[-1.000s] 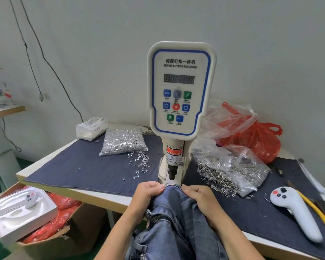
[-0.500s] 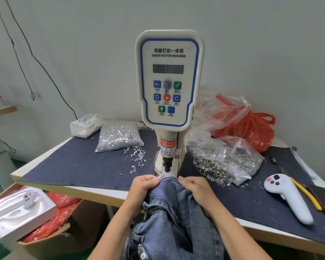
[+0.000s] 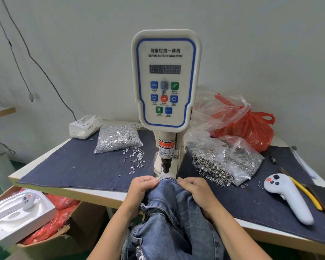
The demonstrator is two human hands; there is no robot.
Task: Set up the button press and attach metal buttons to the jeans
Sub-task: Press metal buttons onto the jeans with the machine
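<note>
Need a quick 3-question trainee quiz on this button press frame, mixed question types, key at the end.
1. True or false: both the left hand and the right hand pinch the jeans at the waistband, just below the plunger of the button machine.
2. Multiple choice: which side of the machine is the sealed bag of silver tacks on, from the person's view? A) left B) right C) behind it
3. Fill in: the white handheld controller lies on the dark denim mat, to the person's ____.

Key: 1 true; 2 A; 3 right
</note>
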